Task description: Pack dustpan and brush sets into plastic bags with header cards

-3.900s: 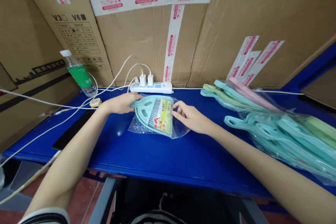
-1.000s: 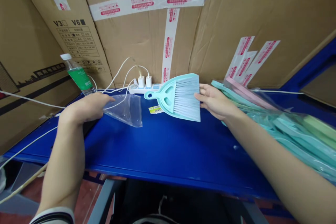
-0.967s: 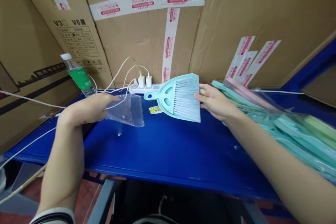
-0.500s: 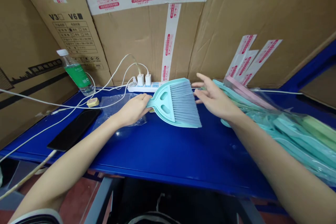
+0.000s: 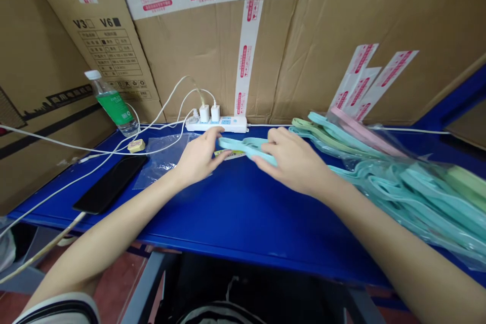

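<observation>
A mint-green plastic hand brush (image 5: pixel 246 149) is turned edge-on between my hands, so its bristles hardly show. My right hand (image 5: pixel 292 162) closes over its wider end. The narrow handle tip sits between the thumb and fingers of my left hand (image 5: pixel 199 157). Just below the brush, a small yellow-green paper label (image 5: pixel 228 155) lies on the blue table (image 5: pixel 243 217). A flattened clear plastic bag (image 5: pixel 163 159) lies under and beside my left hand.
A bagged pile of mint, green and pink brushes (image 5: pixel 410 187) fills the table's right side. Behind stand a white power strip (image 5: pixel 216 124) with chargers and a water bottle (image 5: pixel 112 104). A black phone (image 5: pixel 110 183) lies left, with white cables nearby. Taped cardboard boxes form the back wall.
The brush has rotated from showing its broad face to edge-on and lies lower. My right hand has closed over it from open, and my left hand has moved toward the handle tip.
</observation>
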The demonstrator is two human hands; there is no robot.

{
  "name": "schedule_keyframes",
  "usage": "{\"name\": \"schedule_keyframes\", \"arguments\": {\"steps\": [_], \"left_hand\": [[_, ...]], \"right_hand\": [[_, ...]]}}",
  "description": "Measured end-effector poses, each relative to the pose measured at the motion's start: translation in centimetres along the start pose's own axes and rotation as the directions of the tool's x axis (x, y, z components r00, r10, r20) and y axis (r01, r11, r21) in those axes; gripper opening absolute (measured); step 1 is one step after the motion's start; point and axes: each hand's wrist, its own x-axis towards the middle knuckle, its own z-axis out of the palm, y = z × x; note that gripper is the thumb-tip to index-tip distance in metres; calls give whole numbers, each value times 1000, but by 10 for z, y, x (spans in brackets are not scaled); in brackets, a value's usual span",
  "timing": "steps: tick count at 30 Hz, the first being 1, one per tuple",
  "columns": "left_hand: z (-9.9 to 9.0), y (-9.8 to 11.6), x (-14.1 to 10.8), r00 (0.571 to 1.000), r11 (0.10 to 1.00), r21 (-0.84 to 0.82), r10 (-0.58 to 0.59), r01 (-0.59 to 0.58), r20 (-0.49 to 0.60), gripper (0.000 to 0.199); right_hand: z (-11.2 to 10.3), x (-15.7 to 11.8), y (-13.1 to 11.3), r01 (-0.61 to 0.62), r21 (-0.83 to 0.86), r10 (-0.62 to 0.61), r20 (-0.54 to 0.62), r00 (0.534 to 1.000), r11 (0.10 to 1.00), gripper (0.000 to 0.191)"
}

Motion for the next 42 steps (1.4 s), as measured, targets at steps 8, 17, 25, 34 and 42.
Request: {"name": "schedule_keyframes", "arguments": {"steps": [8, 17, 25, 34, 42], "left_hand": [[14, -9, -4, 845, 967, 16, 213, -253, 491, 45], [-1, -44, 8, 872, 998, 46, 13, -40, 490, 45], [-3, -11, 3, 918, 972, -159, 219, -174, 332, 46], [3, -5, 3, 929, 964, -217, 214, -151, 303, 34], [-1, -14, 11, 966, 970, -229, 131, -78, 224, 28]], "right_hand": [[-6, 1, 16, -285, -43, 283, -48, 958, 957, 50], [-4, 0, -23, -172, -52, 179, 192, 965, 984, 43], [8, -3, -41, -139, 31, 129, 221, 967, 990, 35], [-1, -2, -37, -257, 134, 212, 277, 937, 957, 35], [-18, 1, -23, -311, 57, 282, 288, 915, 949, 29]]}}
